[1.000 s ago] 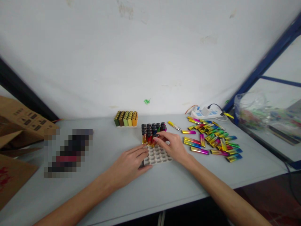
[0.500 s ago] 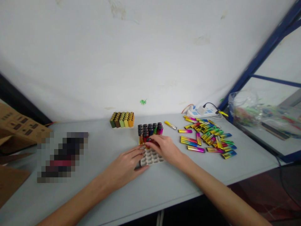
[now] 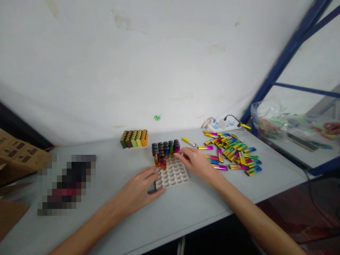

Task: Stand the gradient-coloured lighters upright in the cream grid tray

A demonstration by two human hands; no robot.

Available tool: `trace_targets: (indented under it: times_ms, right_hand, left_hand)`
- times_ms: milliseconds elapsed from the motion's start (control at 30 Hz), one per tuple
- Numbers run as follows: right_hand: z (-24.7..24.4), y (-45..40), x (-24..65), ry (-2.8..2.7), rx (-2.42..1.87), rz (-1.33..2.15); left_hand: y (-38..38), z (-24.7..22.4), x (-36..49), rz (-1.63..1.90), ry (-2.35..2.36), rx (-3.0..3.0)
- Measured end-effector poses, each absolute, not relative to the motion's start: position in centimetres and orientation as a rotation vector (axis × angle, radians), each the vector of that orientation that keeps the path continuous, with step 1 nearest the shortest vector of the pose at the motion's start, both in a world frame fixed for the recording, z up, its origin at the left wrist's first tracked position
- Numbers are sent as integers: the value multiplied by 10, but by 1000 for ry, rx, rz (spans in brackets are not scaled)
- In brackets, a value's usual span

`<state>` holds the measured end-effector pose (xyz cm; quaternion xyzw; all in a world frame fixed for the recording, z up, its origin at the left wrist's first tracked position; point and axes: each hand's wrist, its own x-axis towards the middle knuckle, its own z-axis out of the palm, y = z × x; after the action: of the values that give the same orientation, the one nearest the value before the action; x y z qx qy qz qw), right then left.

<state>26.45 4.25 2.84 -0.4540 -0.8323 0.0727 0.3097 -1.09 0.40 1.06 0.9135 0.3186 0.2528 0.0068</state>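
A pale tray with many small slots point(image 3: 174, 174) lies on the table, with several black-topped lighters point(image 3: 163, 150) upright in its back and left part. One red lighter point(image 3: 163, 163) stands forward of the others. My left hand point(image 3: 146, 184) rests at the tray's left edge, fingers apart, thumb near the front corner, holding nothing. Over the tray's right side is my right hand point(image 3: 192, 160), its fingertips beside the purple lighters at the row's right end; whether anything is between them is too small to tell.
Behind to the left stands a block of gold-topped lighters point(image 3: 134, 139). Loose shiny lighters point(image 3: 231, 148) are scattered at right, before a white power strip point(image 3: 223, 125). Cardboard boxes point(image 3: 21, 148) and a blurred dark object point(image 3: 70, 182) are at left. Another person's hand point(image 3: 332, 127) shows at far right.
My right hand has moved right, away from the red lighter, which now stands in the tray in plain sight. My left hand stays at the tray's edge. The whole view has shifted slightly.
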Motion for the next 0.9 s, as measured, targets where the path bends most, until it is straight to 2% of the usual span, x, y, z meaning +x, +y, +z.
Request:
trace_targets:
  times_ms: [367,700,900]
  right_hand:
    - [26,40,412,-2266,-1670,232]
    - [33,46,393,-2178,-1665,291]
    - [45,58,353,-1912,-1307,570]
  left_hand:
    - [5,7,-9,784,1008,2801]
    - [4,10,-8,790,975,2791]
    - [2,14,-6,741,995,2799]
